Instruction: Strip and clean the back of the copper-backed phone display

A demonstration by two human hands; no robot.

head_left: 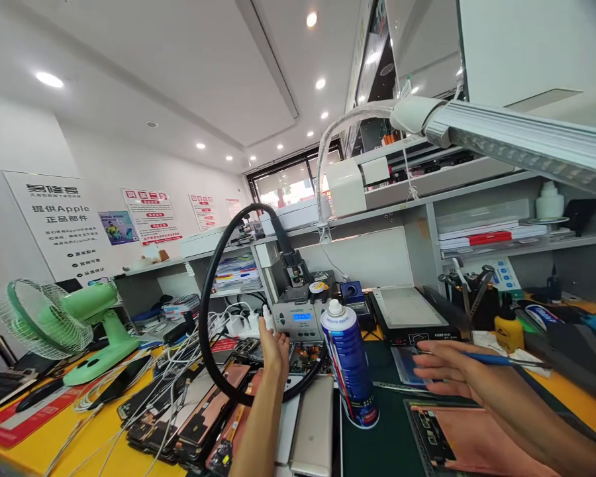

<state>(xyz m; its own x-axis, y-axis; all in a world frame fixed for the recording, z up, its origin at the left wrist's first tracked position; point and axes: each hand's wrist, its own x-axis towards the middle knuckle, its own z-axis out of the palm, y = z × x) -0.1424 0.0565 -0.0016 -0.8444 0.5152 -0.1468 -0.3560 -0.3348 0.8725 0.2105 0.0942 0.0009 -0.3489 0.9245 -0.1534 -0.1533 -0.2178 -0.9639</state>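
My left hand [274,351] reaches forward over the bench, its fingers closed about the lower part of a small white bottle [267,318] with a narrow tip. Behind that hand stands a grey soldering or hot-air station [298,319] with a lit blue display. My right hand [451,372] is raised at the right, with a slim blue-handled tool [491,358] between thumb and fingers; its exact kind is unclear. Below the right hand lies an opened phone or tablet part with a copper-coloured sheet [477,430]. A blue spray can [350,364] stands upright between my hands.
A black hose [206,318] loops around my left forearm. Opened phones [203,414] and white cables [179,361] crowd the left side, near a green fan [99,331]. A flat heating plate [410,308] and yellow bottle [508,328] stand right; a lamp [516,136] hangs above.
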